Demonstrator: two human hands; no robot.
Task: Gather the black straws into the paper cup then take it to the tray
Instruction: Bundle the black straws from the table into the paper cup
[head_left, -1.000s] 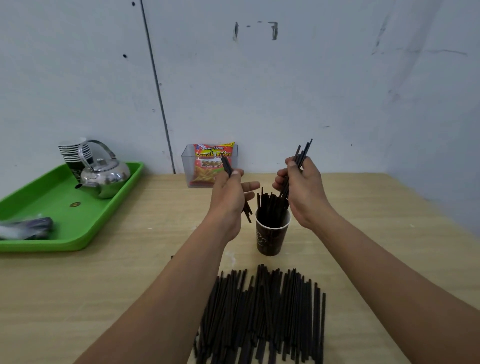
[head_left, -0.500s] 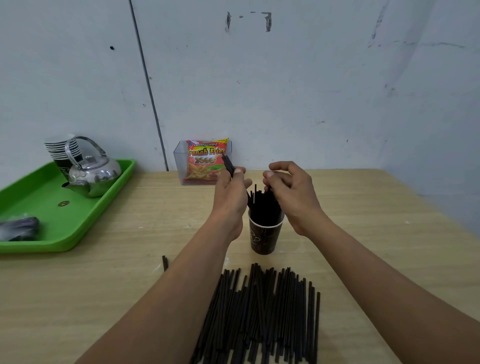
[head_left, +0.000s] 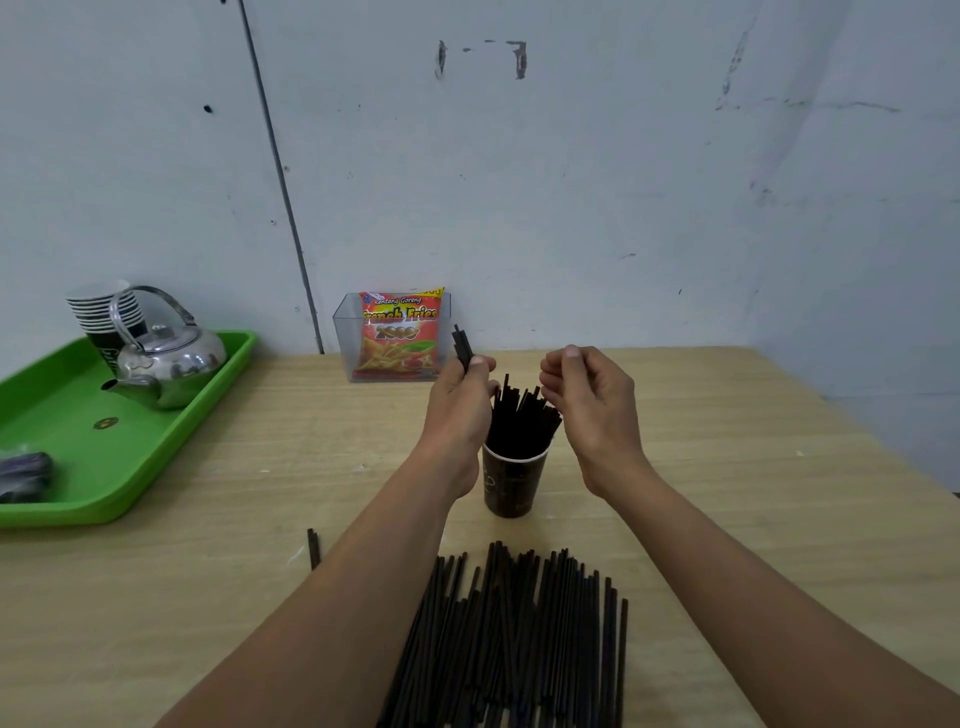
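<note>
Head view. Dark brown paper cup (head_left: 511, 483) stands upright at centre frame on the light wooden table (head_left: 753, 509). It is packed with a bundle of black plastic straws (head_left: 519, 423) that fan out above the rim.

Left hand (head_left: 460, 410) is just left of the cup top, fingers curled tight round a few held black straws (head_left: 462, 345); their ends poke up above the thumb. Right hand (head_left: 592, 405) is just right of the bundle, fingers loosely curled, gripping nothing. Fingertips are near the straw tips; contact can't be told. Both forearms come in from the bottom of the frame.

Loose pile of black straws (head_left: 514, 634) lies flat on the table at bottom centre, between the forearms, near the cup but apart from it. One short black straw piece (head_left: 312, 553) lies alone left of the left forearm.

Green plastic tray (head_left: 78, 457) sits at the left edge, well apart from the cup. On it:
- shiny metal kettle (head_left: 166, 364)
- stack of paper cups (head_left: 101, 312) behind the kettle
- small round brassy disc (head_left: 105, 423)
- dark wrapped bundle (head_left: 23, 475) at far left

Clear plastic box (head_left: 345, 338) sits at the wall, above centre, holding a red snack packet (head_left: 400, 332). Grey-white wall (head_left: 571, 182) behind.
</note>
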